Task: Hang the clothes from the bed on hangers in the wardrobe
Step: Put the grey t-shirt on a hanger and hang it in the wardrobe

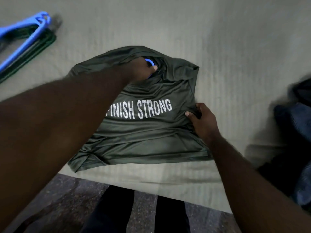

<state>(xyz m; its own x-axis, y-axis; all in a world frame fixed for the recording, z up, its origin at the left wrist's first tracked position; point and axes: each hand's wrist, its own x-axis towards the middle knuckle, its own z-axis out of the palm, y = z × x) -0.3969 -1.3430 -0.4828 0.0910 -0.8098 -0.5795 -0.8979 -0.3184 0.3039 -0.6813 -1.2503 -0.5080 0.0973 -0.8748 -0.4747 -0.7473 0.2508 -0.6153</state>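
A dark green T-shirt with white "FINISH STRONG" lettering lies flat on the bed. At its neck opening my left hand grips the hook of a blue hanger; the rest of that hanger is hidden inside the shirt. My right hand pinches the shirt's fabric at its right side, below the sleeve. The shirt's hem lies near the bed's front edge.
A pale bedsheet covers the bed. A pile of spare hangers, blue on top of dark green, lies at the far left. Dark blue clothes are heaped at the right edge. Speckled floor and my legs show below.
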